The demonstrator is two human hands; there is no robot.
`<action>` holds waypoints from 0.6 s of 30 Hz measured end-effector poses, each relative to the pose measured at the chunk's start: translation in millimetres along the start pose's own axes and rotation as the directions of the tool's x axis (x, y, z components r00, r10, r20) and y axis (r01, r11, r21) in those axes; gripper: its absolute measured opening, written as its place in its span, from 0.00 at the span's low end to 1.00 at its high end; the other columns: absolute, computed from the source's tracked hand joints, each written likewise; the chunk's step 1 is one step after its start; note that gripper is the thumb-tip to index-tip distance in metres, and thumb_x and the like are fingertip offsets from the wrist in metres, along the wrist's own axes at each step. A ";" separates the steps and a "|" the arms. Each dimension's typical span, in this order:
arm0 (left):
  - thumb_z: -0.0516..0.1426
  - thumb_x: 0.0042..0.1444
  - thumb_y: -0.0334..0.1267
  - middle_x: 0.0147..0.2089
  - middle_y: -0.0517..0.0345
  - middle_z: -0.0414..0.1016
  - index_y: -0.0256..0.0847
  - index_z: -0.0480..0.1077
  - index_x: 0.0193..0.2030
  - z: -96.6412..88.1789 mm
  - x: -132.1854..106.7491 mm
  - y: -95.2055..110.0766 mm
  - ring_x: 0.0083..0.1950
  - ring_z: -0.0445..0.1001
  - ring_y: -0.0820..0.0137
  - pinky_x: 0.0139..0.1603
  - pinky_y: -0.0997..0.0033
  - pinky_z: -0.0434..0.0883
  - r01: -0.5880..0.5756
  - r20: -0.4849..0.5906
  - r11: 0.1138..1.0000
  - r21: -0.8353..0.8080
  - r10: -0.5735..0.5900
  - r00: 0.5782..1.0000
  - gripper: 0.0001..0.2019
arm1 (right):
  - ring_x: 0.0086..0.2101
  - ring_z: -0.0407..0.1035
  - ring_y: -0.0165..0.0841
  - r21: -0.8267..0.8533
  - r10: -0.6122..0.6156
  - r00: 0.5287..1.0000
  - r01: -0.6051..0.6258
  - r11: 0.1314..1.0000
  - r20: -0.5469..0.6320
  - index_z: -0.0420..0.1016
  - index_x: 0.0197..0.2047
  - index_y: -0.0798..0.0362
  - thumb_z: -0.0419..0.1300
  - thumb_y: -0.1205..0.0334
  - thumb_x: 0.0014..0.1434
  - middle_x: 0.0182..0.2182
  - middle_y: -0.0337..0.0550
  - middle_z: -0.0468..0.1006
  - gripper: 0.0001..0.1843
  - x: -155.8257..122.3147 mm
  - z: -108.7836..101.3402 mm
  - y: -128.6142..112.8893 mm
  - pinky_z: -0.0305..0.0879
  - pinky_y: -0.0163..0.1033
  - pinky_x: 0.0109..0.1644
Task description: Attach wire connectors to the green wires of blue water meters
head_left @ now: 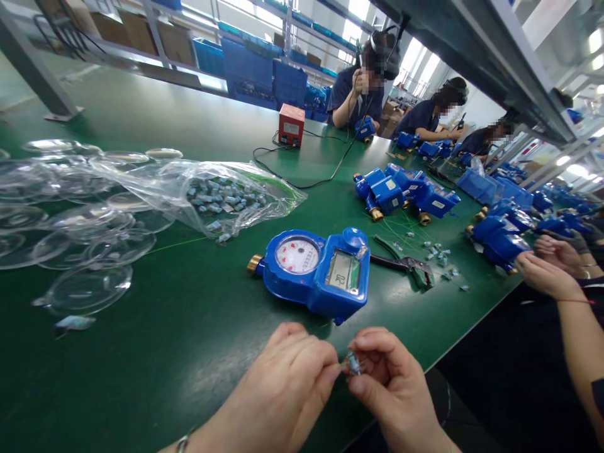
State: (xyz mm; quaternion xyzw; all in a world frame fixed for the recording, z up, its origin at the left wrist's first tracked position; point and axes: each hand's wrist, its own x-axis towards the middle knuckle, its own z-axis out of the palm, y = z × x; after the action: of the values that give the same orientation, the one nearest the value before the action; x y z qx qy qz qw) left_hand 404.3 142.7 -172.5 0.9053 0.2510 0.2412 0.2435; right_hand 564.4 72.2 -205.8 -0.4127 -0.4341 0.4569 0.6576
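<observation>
On a green factory bench [155,352], the left hand [287,384] and right hand [391,384] pinch a small seal [352,363], largely hidden by fingertips, just before a blue water meter [316,270]; pliers [406,264] lie beyond.

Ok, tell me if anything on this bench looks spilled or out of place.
A few small grey pieces have slipped out of the open plastic bag onto the green table. More lie scattered loose beside the pliers. Nothing looks damaged.
</observation>
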 end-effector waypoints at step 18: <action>0.53 0.56 0.37 0.28 0.64 0.69 0.41 0.68 0.32 2.3 7.5 -2.2 0.29 0.70 0.73 0.31 0.74 0.68 0.514 0.224 0.721 -0.464 -0.466 0.856 0.05 | 0.31 0.66 0.28 -0.092 -0.121 0.993 0.121 0.988 0.006 0.74 0.42 0.44 0.69 0.64 0.47 0.36 0.39 0.70 0.18 10.3 -3.0 7.2 0.65 0.32 0.34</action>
State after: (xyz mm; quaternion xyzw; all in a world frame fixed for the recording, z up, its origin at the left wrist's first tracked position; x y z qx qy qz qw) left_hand 410.5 147.9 -173.1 0.7193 0.3975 0.1839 0.5392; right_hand 567.6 83.4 -211.4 -0.4151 -0.4792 0.3958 0.6643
